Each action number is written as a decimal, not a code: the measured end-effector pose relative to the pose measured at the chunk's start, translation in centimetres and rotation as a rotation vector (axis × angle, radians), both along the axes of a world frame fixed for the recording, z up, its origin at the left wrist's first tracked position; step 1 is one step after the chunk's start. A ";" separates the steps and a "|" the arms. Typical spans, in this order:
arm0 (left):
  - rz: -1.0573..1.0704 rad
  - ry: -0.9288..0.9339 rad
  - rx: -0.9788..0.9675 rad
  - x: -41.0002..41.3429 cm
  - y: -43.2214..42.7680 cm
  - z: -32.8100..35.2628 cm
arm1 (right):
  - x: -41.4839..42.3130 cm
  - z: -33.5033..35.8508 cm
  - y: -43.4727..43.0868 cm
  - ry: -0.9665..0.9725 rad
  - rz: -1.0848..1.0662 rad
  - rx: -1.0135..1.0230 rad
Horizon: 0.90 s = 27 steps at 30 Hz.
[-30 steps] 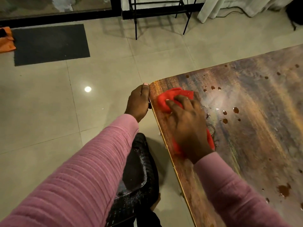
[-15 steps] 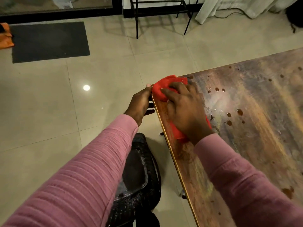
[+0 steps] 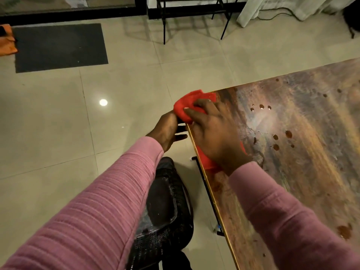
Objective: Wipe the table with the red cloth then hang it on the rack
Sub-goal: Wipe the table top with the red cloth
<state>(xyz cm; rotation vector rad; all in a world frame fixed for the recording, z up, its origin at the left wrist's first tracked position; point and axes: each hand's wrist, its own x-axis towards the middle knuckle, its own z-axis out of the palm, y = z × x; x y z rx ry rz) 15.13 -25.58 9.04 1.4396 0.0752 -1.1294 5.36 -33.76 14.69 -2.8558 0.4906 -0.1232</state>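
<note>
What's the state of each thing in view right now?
red cloth: bunched, on the table corner, partly overhanging the edge.
right hand: flat, pressing the cloth.
left hand: beside the table edge, just under the overhang.
table: brown drops not yet wiped.
rack: standing by the far wall, only its legs in view.

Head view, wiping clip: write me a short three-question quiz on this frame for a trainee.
1. True or false: the right hand presses the red cloth onto the table.
2. Where is the red cloth? A in the table's middle; B at its corner, overhanging the edge; C hung up.
3. Fill in: dark drops lie on the table to the ___ of the right hand.
Key: 1 true; 2 B; 3 right.
</note>
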 end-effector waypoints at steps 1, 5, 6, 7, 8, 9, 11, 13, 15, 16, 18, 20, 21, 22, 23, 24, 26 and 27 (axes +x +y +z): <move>-0.008 -0.019 0.011 0.0 -0.1 0.0 | -0.4 -0.1 -0.9 -0.007 -0.038 0.001; 0.009 -0.137 0.079 -0.2 -0.4 -0.2 | -0.4 -0.1 -2.6 -0.028 -0.216 0.027; 0.017 -0.161 0.089 -0.3 -0.5 -0.3 | -0.5 0.0 -2.1 -0.030 -0.193 0.025; 0.021 -0.175 0.095 -0.5 -0.5 -0.3 | -0.7 0.1 -1.4 -0.032 -0.147 0.024; 0.023 -0.182 0.097 -0.6 -0.5 -0.2 | -1.2 0.1 -0.6 -0.032 -0.090 0.026; 0.025 -0.185 0.096 -0.7 -0.4 0.0 | -1.9 0.0 0.0 -0.030 -0.032 0.028; 0.015 -0.208 0.097 -0.7 -0.3 0.4 | -3.5 0.0 0.6 -0.009 0.072 0.035; -0.020 -0.255 0.115 -0.7 -0.3 0.4 | -4.8 0.0 0.0 0.014 0.123 0.026; -0.034 -0.301 0.133 -0.6 -0.3 0.3 | -5.3 0.1 -1.3 -0.002 0.025 0.017; -0.033 -0.325 0.148 -0.7 -0.3 0.3 | -5.3 0.1 -1.8 -0.023 -0.072 0.030; -0.009 -0.395 0.196 -0.9 -0.6 0.2 | -5.0 0.3 -1.8 -0.041 -0.227 0.064; 0.057 -0.485 0.280 -1.4 -1.1 0.0 | -5.1 0.4 -0.4 -0.020 -0.224 0.064; 0.095 -0.528 0.332 -1.6 -1.3 0.0 | -5.5 0.4 0.5 -0.014 -0.173 0.052; 0.127 -0.564 0.378 -1.6 -1.5 0.1 | -6.2 0.4 1.4 -0.011 -0.106 0.039; 0.146 -0.586 0.405 -1.7 -1.6 0.1 | -7.0 0.4 2.2 -0.006 -0.038 0.039; 0.157 -0.597 0.415 -1.6 -1.6 0.2 | -7.9 0.4 2.6 0.003 0.029 0.054; 0.171 -0.599 0.422 -1.6 -1.7 0.1 | -9.5 0.3 2.4 0.033 0.138 0.077; 0.179 -0.597 0.425 -1.7 -1.7 0.1 | -10.0 0.1 1.9 0.039 0.148 0.070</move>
